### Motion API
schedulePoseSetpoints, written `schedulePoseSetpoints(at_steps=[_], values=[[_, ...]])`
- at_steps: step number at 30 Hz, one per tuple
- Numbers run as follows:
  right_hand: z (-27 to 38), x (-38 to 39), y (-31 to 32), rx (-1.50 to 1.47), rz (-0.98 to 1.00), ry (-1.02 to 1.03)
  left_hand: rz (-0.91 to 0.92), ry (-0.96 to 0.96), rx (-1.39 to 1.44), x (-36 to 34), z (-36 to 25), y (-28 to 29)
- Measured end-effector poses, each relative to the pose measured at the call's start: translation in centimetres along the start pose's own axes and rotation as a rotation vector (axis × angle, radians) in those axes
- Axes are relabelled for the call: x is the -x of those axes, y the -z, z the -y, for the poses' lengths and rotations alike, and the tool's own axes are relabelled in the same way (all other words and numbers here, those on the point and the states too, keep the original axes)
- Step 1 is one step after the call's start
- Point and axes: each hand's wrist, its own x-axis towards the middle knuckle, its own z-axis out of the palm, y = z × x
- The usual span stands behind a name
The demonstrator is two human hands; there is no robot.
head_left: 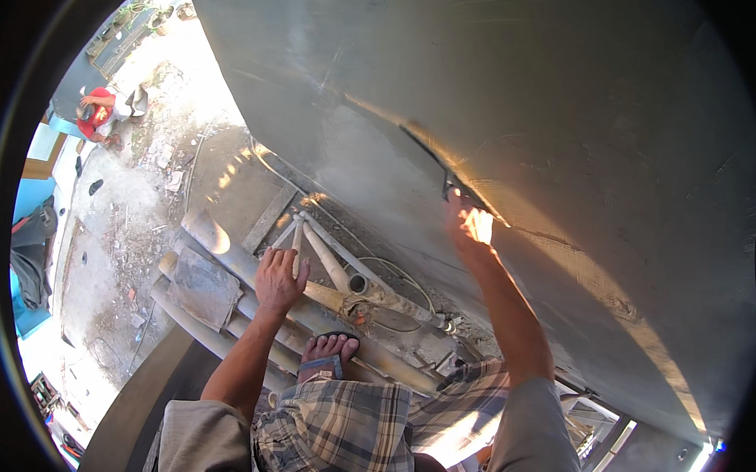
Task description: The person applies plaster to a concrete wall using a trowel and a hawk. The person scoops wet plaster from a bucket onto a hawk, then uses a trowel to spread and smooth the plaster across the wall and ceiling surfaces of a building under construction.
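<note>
My right hand [472,223] is closed around the handle of a plastering trowel [431,157]. The trowel's long, thin blade lies against a grey plastered wall [566,101], slanting down to the right. A strip of sunlight crosses the wall beside the blade. My left hand [280,281] hangs over thick bamboo poles [321,319], back upward, its fingers loosely bent and the thumb apart. It holds nothing that I can see; whether it touches a pole I cannot tell.
My sandalled foot [330,351] stands on the poles, high above rubble-strewn ground [128,244]. A flat grey piece [204,290] lies across the poles at left. Pipe scaffolding [327,255] stands beside the wall. Far left, a person in red [101,112] is low on the ground.
</note>
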Motion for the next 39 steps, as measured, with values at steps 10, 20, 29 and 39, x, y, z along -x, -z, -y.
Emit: schedulePoseSetpoints(at_steps=[10, 20, 29, 39], values=[[-11.2, 13.1, 28.6, -0.286, -0.652, -0.144, -0.074, -0.062, -0.029, -0.3, -0.6, -0.4], [-5.8, 12.0, 24.4, 0.206, -0.706, -0.175, 0.023, 0.010, -0.035, -0.3, -0.3, 0.1], [12.4, -8.4, 4.5, -0.097, -0.193, 0.126, 0.009, -0.005, -0.024, -0.7, -0.5, 0.9], [12.0, -9.4, 13.2, -0.217, -0.248, -0.013, 0.056, 0.044, -0.045, -0.2, -0.2, 1.1]])
